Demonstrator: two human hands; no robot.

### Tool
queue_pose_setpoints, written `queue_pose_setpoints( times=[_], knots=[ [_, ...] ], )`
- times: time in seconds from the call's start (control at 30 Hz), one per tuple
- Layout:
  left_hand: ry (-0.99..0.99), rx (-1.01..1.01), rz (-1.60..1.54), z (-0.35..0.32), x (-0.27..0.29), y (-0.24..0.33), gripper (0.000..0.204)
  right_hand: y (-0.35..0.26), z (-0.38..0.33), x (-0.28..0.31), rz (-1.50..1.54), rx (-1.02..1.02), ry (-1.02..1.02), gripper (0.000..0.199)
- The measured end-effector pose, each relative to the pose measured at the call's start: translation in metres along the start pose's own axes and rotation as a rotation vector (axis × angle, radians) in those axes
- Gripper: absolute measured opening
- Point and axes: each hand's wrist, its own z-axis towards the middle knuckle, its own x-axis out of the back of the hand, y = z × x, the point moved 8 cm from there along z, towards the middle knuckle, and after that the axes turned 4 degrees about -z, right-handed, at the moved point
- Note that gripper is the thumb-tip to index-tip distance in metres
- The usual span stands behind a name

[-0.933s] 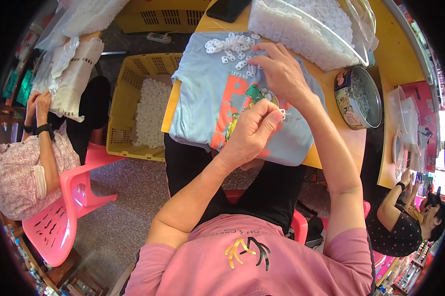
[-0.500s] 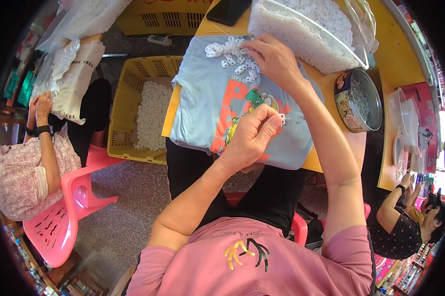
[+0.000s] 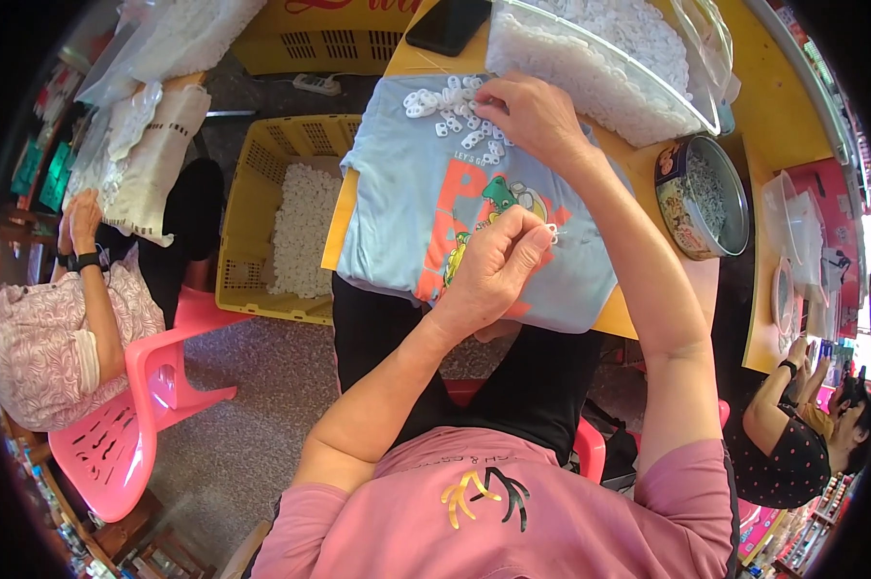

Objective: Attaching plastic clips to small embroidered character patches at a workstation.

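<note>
My left hand (image 3: pixel 498 265) is closed over the blue cloth, thumb and fingertips pinching a small white plastic piece with holes (image 3: pixel 552 233). Farther off, my right hand (image 3: pixel 537 114) reaches the right edge of a loose pile of similar white pieces (image 3: pixel 452 101), its fingers bent and drawn together. Whatever those fingertips hold is too small to make out. Underneath lies the folded light-blue printed cloth (image 3: pixel 387 222), spread over the yellow table (image 3: pixel 333 236) in front of me.
A clear bin of white pieces (image 3: pixel 590 66) stands beyond my right hand. To its right is a round tin of small metal parts (image 3: pixel 684 201). A black phone (image 3: pixel 447 26) lies at the far edge. A yellow crate (image 3: pixel 245 217) stands left; people sit on both sides.
My right fingers have shifted slightly at the pile's edge. My left hand keeps its pinch on the white piece. The whole view has moved a little.
</note>
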Motion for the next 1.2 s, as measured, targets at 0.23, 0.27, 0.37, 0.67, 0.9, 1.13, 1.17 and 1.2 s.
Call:
queue_pose_setpoints(
  times=[0.23,0.27,0.37,0.67,0.9,1.13,1.17,1.2],
  knots=[
    [-0.003,0.0,0.026,0.001,0.0,0.0,0.019,-0.002,0.005,-0.002,-0.011,0.059,0.005,0.016],
    [0.005,0.011,0.005,0.001,0.0,0.002,0.019,-0.005,0.006,-0.001,-0.019,0.094,0.02,0.016],
    [0.014,0.015,-0.006,0.0,0.001,0.001,0.019,-0.003,0.004,0.005,0.045,0.077,0.089,0.015],
    [0.031,0.045,-0.061,-0.003,-0.002,0.002,0.018,0.021,-0.054,0.012,1.27,-0.579,-0.141,0.025],
    [0.046,0.067,-0.103,-0.001,0.002,-0.006,0.017,0.005,-0.115,0.021,1.664,-0.67,-0.181,0.029],
    [0.031,0.004,-0.086,0.001,0.0,-0.002,0.017,-0.008,-0.153,0.023,1.981,-0.671,-0.08,0.03],
    [0.029,0.004,-0.072,0.001,0.002,-0.004,0.017,-0.01,-0.157,0.024,1.971,-0.723,-0.042,0.028],
    [0.029,0.003,-0.058,0.0,0.003,-0.005,0.017,-0.011,-0.161,0.025,1.959,-0.774,-0.005,0.026]
  ],
)
